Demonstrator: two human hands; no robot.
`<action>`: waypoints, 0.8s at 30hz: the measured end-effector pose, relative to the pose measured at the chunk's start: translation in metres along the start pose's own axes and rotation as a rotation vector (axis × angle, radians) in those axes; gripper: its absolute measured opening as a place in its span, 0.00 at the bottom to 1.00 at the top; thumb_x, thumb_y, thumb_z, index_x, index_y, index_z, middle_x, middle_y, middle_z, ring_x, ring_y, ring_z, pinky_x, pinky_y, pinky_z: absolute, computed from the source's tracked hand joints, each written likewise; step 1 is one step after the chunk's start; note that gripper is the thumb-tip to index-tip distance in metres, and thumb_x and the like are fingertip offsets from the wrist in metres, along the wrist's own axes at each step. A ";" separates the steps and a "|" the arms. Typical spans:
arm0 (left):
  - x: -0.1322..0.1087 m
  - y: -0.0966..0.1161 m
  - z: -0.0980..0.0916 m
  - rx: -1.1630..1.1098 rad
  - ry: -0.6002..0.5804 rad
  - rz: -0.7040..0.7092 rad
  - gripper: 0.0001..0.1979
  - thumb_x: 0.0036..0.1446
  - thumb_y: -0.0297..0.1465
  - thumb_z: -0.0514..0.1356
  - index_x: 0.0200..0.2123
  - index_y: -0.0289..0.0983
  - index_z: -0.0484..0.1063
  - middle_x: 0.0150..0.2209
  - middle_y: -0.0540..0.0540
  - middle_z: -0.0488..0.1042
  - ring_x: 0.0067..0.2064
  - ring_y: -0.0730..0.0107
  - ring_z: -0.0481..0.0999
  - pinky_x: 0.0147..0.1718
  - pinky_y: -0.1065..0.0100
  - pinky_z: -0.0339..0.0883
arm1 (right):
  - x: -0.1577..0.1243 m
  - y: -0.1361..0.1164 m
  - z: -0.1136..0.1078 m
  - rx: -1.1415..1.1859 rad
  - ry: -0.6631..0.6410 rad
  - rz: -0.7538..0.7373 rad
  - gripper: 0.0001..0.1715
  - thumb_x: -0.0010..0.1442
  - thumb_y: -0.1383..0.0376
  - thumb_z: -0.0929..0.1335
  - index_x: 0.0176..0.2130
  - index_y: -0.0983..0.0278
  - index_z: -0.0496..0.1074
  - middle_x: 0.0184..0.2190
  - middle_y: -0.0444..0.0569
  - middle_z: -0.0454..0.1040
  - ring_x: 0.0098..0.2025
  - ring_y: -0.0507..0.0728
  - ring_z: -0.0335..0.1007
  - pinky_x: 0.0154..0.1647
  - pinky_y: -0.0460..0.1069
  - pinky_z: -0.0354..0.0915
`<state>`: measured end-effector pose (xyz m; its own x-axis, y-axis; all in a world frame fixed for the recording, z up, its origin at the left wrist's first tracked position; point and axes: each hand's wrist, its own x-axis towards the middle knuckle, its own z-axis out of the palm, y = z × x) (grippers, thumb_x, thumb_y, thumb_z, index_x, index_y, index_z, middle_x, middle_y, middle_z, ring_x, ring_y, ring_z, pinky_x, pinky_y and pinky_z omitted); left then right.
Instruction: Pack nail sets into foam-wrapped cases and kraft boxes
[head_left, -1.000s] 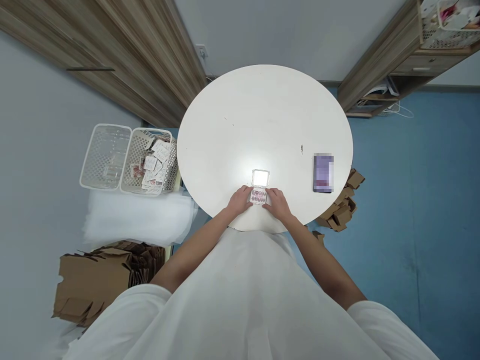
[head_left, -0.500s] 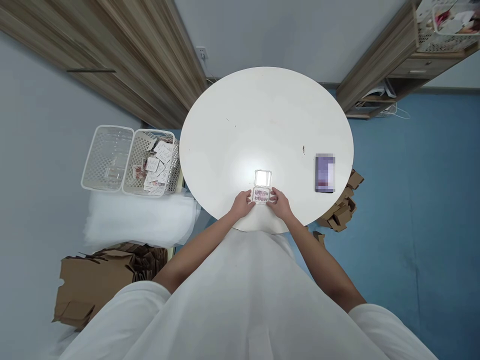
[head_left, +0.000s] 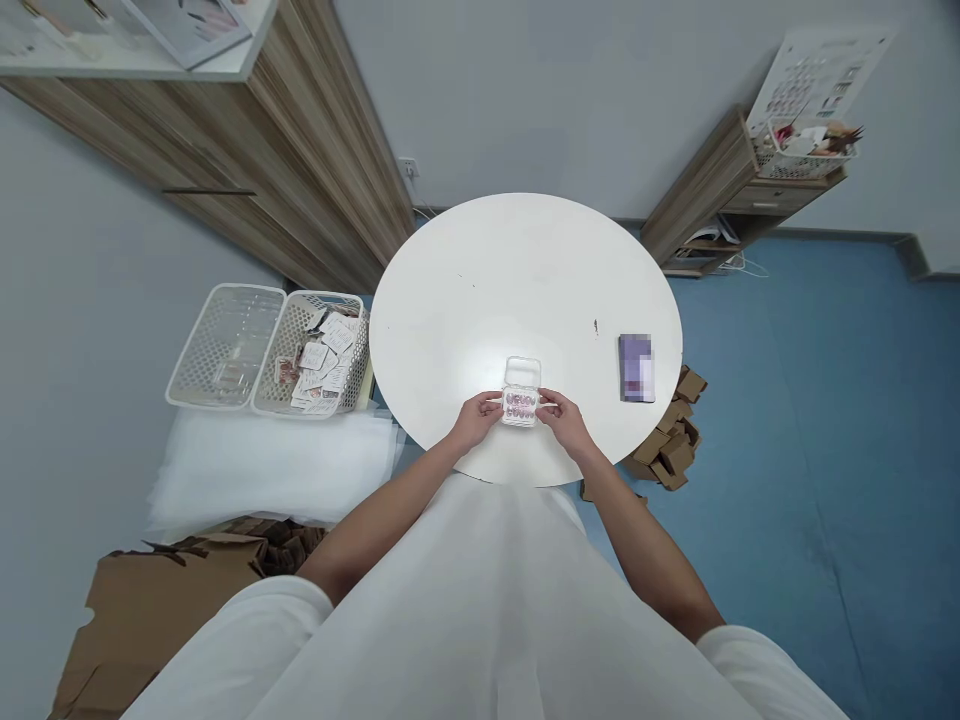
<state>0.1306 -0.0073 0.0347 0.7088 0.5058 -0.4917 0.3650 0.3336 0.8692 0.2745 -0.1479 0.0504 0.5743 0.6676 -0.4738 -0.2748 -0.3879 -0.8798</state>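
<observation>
A small clear plastic case [head_left: 520, 421] is at the near side of the round white table [head_left: 517, 260], its transparent lid [head_left: 523, 372] swung back away from me. Two rows of small pinkish pieces, looking like press-on nails [head_left: 520, 400], fill the case. My left hand [head_left: 476, 420] grips the case's left side between thumb and fingers. On the opposite side, my right hand [head_left: 567, 422] pinches the right edge in the same way. Whether the case touches the tabletop is hard to make out.
A dark purple rectangular object [head_left: 636, 368], partly pixelated, lies at the table's right. Left of the table stand a white basket [head_left: 264, 390] of printed cards and an adjoining basket [head_left: 176, 375] of clear cases. Cardboard pieces [head_left: 677, 455] lie on the floor at right.
The camera view has tilted upward, so more wall and shelf show. Both hands keep hold of the open case; glare has left its lid, and the pink pieces show more clearly.
</observation>
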 end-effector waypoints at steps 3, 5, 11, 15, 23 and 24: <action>-0.002 0.007 -0.002 -0.066 -0.048 0.020 0.23 0.44 0.35 0.64 0.45 0.36 0.68 0.33 0.45 0.73 0.34 0.71 0.71 0.39 0.64 0.63 | 0.003 -0.010 -0.004 0.099 0.021 0.013 0.22 0.48 0.57 0.68 0.45 0.58 0.69 0.39 0.46 0.68 0.34 0.50 0.65 0.36 0.48 0.63; -0.004 0.011 -0.003 -0.093 -0.083 0.019 0.23 0.43 0.36 0.65 0.44 0.36 0.69 0.33 0.45 0.74 0.34 0.72 0.71 0.38 0.64 0.63 | 0.009 -0.016 -0.005 0.170 0.012 0.057 0.22 0.50 0.54 0.67 0.44 0.58 0.68 0.39 0.46 0.69 0.34 0.51 0.66 0.35 0.48 0.64; -0.011 0.019 -0.002 -0.168 -0.115 -0.031 0.23 0.41 0.35 0.66 0.42 0.35 0.69 0.30 0.46 0.74 0.32 0.72 0.71 0.38 0.63 0.63 | 0.023 -0.031 -0.002 0.234 -0.028 0.116 0.23 0.47 0.58 0.70 0.43 0.59 0.66 0.38 0.47 0.73 0.33 0.52 0.68 0.34 0.48 0.65; -0.014 0.019 -0.002 -0.226 -0.100 -0.055 0.22 0.41 0.34 0.67 0.41 0.34 0.70 0.29 0.47 0.73 0.30 0.75 0.71 0.37 0.65 0.63 | 0.024 -0.035 -0.002 0.239 -0.053 0.046 0.22 0.46 0.57 0.70 0.42 0.58 0.65 0.37 0.45 0.74 0.34 0.51 0.69 0.35 0.48 0.65; -0.016 0.023 0.006 -0.325 -0.058 -0.091 0.21 0.39 0.33 0.68 0.39 0.34 0.70 0.29 0.48 0.72 0.29 0.78 0.69 0.36 0.66 0.63 | 0.011 -0.039 -0.011 0.259 -0.202 0.039 0.13 0.49 0.55 0.68 0.34 0.59 0.69 0.45 0.46 0.70 0.41 0.54 0.69 0.39 0.51 0.68; -0.016 0.023 0.007 -0.334 -0.051 -0.091 0.21 0.39 0.33 0.68 0.39 0.34 0.70 0.30 0.47 0.73 0.29 0.77 0.70 0.36 0.66 0.63 | 0.008 -0.039 -0.011 0.265 -0.214 0.039 0.13 0.50 0.55 0.68 0.34 0.59 0.70 0.46 0.46 0.70 0.42 0.54 0.69 0.39 0.51 0.68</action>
<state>0.1323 -0.0132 0.0628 0.7149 0.4241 -0.5559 0.2167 0.6215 0.7528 0.2986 -0.1343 0.0813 0.3923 0.7848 -0.4798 -0.5004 -0.2555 -0.8272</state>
